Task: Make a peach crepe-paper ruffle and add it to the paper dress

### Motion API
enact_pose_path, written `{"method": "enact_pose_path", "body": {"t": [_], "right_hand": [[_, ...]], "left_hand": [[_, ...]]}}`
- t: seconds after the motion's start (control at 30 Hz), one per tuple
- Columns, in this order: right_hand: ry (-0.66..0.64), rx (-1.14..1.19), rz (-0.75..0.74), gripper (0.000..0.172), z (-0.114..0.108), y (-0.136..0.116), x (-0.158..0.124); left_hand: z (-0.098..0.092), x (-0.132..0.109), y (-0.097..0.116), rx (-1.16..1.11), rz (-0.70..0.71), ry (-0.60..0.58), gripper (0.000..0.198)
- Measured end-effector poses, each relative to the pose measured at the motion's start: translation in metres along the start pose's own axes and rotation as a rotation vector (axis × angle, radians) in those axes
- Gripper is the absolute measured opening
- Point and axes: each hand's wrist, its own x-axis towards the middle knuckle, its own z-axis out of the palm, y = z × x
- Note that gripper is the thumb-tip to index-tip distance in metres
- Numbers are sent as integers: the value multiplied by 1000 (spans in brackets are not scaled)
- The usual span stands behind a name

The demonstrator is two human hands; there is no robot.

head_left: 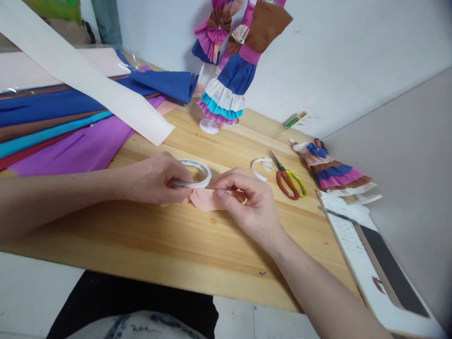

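Pink crepe, a small folded piece (205, 199), lies on the wooden worktop (170, 242) right in front of me, between both hands. My left hand (154, 179) has its grip curled round the tape roll (196, 173), which rests flat on the worktop and touches the pink piece's upper edge. My right hand (247, 203) pinches the same piece at its right end, thumb against fingertips, pressing it down.

I judge the step in hand as taping: tape being laid along the pink piece's edge. A move from here calls for keeping the paper flat under the right grip while the roll is drawn back level, so the tape does not crease the thin crepe.

Counted:
- one tape roll
- one pink piece
- one pair of scissors (290, 181), red and yellow handled, well right of my hands
- one curled white strip (261, 167) just beside the scissors
- one long white band (83, 78) across the coloured sheets (63, 127)
- one paper doll lying down (333, 169)
- at least two standing dolls (237, 75) by the wall; they overlap, so I cannot tell if there is a third
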Motion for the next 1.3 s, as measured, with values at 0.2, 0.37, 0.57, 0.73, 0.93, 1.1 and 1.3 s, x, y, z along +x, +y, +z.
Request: {"method": "enact_pose_path", "body": {"t": [0.2, 0.37, 0.57, 0.73, 0.93, 1.1, 1.3], "right_hand": [[-13, -62, -38, 8, -5, -3, 1], [-69, -157, -88, 7, -4, -3, 1], [-42, -207, -115, 21, -3, 0, 1], [-52, -333, -248, 17, -2, -2, -2], [-48, -250, -209, 16, 1, -7, -4], [-147, 20, -30, 17, 6, -9, -6], [-98, 88, 64, 14, 12, -1, -6]], "left_hand": [[1, -1, 0, 11, 25, 13, 19], [1, -2, 0, 10, 17, 9, 20], [2, -1, 2, 36, 25, 25, 23], [1, -1, 3, 46, 31, 15, 22], [4, -2, 0, 44, 35, 38, 23], [3, -2, 2, 24, 33, 28, 23], [3, -1, 5, 11, -2, -5, 22]]}}
